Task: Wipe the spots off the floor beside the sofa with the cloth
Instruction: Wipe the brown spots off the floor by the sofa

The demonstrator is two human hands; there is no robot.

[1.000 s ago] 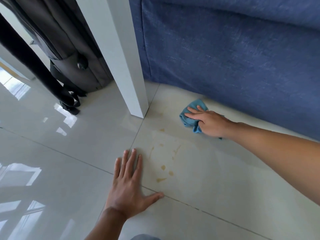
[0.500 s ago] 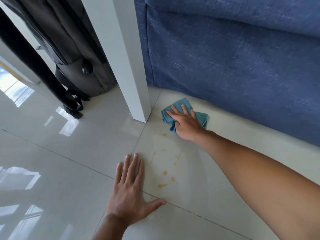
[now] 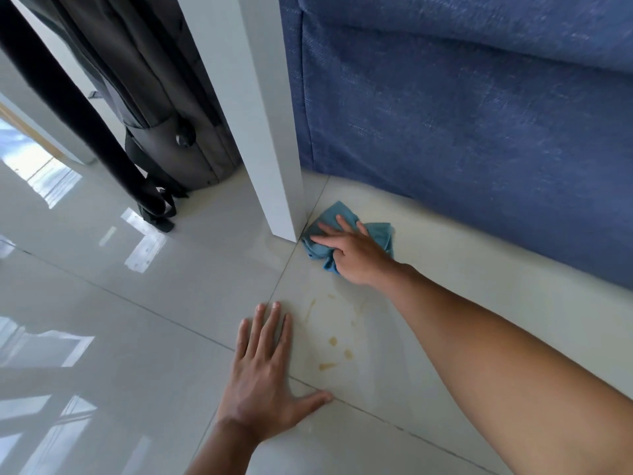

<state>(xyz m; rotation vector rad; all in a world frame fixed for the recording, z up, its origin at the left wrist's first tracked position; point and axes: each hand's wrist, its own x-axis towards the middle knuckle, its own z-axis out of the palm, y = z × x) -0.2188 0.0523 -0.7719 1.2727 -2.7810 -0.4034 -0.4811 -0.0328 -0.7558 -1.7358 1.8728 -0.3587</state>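
- Left hand (image 3: pixel 263 378) laid flat on the floor (image 3: pixel 102 303), fingers spread, nothing held.
- Yellowish spots (image 3: pixel 334 341) seen just beside it.
- Cloth (image 3: pixel 342 231) pressed down by right hand (image 3: pixel 356 255), at the white post (image 3: pixel 260 132), near the sofa (image 3: pixel 479 114).

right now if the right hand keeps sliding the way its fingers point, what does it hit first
Most likely the white post. The right hand presses the blue cloth flat, fingers aimed up-left, and the cloth's edge already looks to be touching the post's foot. Past that stands the grey bag.
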